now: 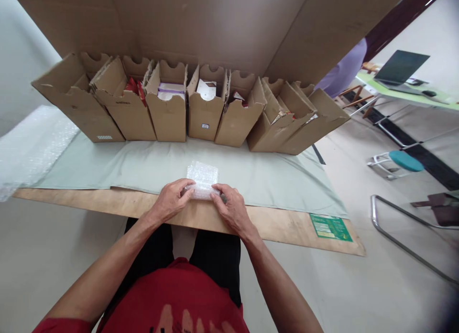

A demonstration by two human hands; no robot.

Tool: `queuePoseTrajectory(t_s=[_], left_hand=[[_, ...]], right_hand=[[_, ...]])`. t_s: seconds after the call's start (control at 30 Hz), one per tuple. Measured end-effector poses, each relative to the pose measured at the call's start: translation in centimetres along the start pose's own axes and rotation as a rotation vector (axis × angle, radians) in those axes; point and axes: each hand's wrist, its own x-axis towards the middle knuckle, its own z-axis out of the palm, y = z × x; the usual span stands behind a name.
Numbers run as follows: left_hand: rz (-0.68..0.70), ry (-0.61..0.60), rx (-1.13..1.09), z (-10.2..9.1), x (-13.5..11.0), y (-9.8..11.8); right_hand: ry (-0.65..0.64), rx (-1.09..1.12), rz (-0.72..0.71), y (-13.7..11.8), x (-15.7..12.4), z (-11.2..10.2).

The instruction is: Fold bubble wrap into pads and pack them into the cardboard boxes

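A small piece of bubble wrap (202,175) lies on the pale green cloth near the table's front edge, its near part folded or rolled into a thicker strip. My left hand (174,198) grips the left end of that strip between thumb and fingers. At the right end, my right hand (230,206) pinches it the same way. Something dark shows beside the right fingers, too small to name. Whether the bubble wrap encloses anything cannot be made out.
Behind stands a row of several open cardboard bins (169,118), some holding boxes and red packets. A large bubble wrap sheet (32,142) hangs at the left. A green label (330,227) sits on the wooden table edge (279,223). A stool (405,161) and a laptop (401,70) are at the right.
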Motion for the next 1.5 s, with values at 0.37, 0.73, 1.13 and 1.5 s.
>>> queuePoseTrajectory(t_s=[0.37, 0.73, 1.13, 1.5], left_hand=[[-0.058, 0.084, 0.166, 1.4, 2.0, -0.9], [0.296, 0.012, 0.251, 0.6, -0.7, -1.2], [0.279, 0.056, 0.195, 0.1, -1.2, -1.2], [0.166, 0.005, 0.075, 0.5, -0.3, -1.5]], right_hand=[[-0.062, -0.297, -0.210, 0.8, -0.4, 0.3], [-0.162, -0.021, -0.071, 1.2, 0.6, -0.9], [-0.162, 0.058, 0.043, 0.3, 1.0, -0.7], [-0.023, 0.090, -0.013, 0.8, 0.0, 0.1]])
